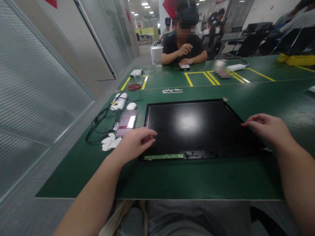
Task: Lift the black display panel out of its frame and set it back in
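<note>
A black flat display panel (pixel 194 126) lies face up on the green table (pixel 172 178), with a green circuit strip (pixel 163 157) along its near edge. My left hand (pixel 134 144) grips the panel's left edge near the front corner, fingers curled over it. My right hand (pixel 267 127) rests on the panel's right edge, fingers bent and closed on it.
Left of the panel lie a phone (pixel 126 123), a white crumpled cloth (pixel 110 142), a white mouse (pixel 131 106), a white power adapter (pixel 118 101) with black cables, and red scissors (pixel 134 86). A person sits at the table's far side. Yellow tape marks squares there.
</note>
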Tool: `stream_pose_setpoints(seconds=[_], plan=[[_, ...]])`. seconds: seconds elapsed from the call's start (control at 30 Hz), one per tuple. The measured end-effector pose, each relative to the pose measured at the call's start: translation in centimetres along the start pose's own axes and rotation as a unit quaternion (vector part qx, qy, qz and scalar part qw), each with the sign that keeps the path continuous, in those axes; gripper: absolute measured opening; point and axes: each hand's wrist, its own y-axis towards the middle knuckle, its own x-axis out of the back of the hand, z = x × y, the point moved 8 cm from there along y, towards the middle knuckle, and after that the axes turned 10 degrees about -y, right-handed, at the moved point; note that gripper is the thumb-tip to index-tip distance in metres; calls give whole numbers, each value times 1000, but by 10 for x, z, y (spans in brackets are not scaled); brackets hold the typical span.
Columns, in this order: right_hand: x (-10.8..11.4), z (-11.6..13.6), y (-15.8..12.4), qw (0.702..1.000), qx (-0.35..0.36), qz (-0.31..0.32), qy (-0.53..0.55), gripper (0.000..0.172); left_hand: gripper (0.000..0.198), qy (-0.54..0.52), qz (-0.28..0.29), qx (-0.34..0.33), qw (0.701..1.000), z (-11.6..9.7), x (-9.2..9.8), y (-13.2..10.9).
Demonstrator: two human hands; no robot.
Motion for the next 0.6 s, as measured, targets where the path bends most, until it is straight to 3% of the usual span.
stream_pose_setpoints(seconds=[0.1,0.17,0.43,0.6], plan=[[-2,-3,2,1000,-1,7,8,27,21,27,-72,-1,997,4,11,1],[-3,-4,2,1000,-2,9,8,26,22,45,-75,1,996,8,11,1],[-1,-1,0,1000,-10,14,5,26,52,24,41,3,999,20,-13,-2],[-4,-1,6,999,47,-5,-18,28,53,10,85,-21,996,17,-21,-2]])
